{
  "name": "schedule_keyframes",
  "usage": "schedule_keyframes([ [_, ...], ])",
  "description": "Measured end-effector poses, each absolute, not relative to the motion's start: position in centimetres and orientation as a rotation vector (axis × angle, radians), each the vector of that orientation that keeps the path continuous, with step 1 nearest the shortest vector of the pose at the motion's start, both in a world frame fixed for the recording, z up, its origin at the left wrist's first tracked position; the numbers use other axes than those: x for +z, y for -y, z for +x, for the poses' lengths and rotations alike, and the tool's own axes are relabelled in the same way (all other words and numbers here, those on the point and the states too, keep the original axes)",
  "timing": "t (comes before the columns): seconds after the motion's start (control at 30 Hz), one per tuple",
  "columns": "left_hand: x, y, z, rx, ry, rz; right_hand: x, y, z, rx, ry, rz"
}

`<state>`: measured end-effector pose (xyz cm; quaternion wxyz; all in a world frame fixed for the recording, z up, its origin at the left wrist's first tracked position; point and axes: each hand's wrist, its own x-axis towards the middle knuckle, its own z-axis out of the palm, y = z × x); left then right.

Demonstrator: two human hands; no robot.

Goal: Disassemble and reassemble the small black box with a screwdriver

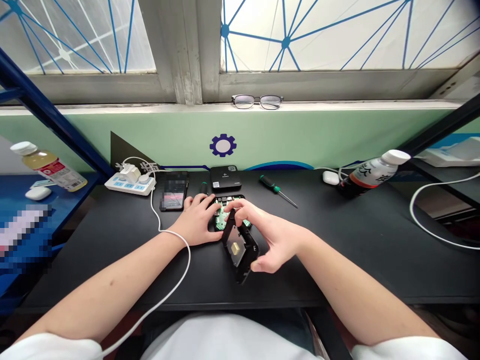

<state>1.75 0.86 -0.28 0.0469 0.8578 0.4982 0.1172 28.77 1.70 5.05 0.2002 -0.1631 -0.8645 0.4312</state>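
Note:
An opened small black device lies on the black table (337, 250) in front of me, with its green circuit board (222, 216) showing. My left hand (197, 220) rests on the device's left side, fingers curled against the board. My right hand (272, 235) grips the black cover (240, 248), which is tilted up on edge beside the board, a yellowish pad on its inner face. Thumb and fingers pinch the cover's top and lower corner.
A smartphone (173, 191) and a black box (225, 178) lie behind the device. A green-handled screwdriver (276, 190) lies to the right, a bottle (371, 175) and earbud case (330, 177) farther right. A power strip (129, 184) with white cable sits left. Glasses (257, 101) rest on the sill.

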Motion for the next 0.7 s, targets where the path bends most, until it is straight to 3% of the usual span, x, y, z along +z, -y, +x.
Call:
schedule_keyframes([
  [0.27,-0.5,-1.0,1.6,0.374,-1.535,2.614,8.0,-0.3,30.1,0.961,2.753,-0.876],
  [0.43,-0.6,-1.2,1.7,0.401,-1.54,2.541,7.7,0.2,30.0,0.887,2.788,-1.147],
  [0.7,-0.9,-1.6,1.7,0.43,-1.573,2.461,6.0,1.1,27.7,0.68,2.964,-1.216],
])
